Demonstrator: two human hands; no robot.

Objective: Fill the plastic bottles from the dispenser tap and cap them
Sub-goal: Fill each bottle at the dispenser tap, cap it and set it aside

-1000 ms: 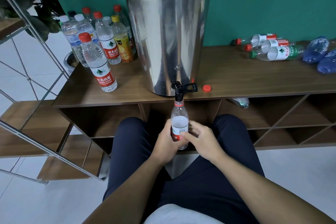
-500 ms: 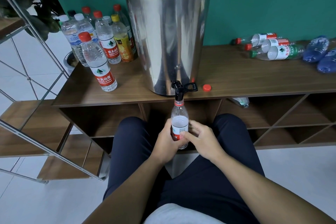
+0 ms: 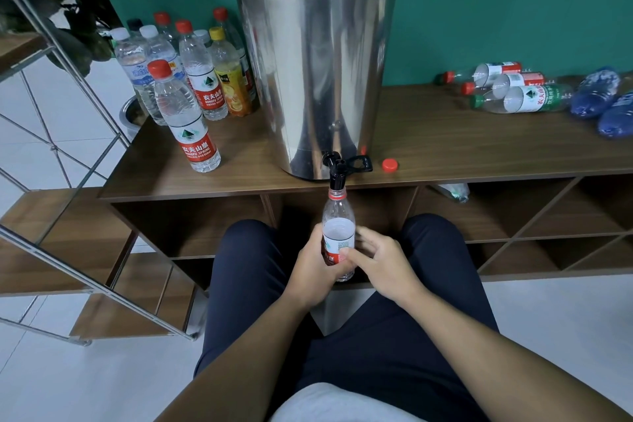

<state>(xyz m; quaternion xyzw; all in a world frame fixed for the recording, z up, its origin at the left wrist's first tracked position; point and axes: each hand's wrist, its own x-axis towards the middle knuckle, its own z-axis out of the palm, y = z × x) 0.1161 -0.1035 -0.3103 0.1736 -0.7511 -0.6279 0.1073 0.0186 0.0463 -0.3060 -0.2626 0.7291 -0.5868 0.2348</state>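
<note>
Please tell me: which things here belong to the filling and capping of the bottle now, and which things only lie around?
In use:
- bottle under the tap
- left hand gripping it
- right hand beside it, thumb touching
- steel dispenser
- loose red cap

Lying about:
- upright capped bottles
- lying empty bottles
- blue bottles
- metal rack

"NONGFU SPRING" on capped bottle (image 3: 186, 120)

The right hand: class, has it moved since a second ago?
Yes, slightly. The right hand has opened a little and eased rightward from the bottle, which sits under the tap.
</note>
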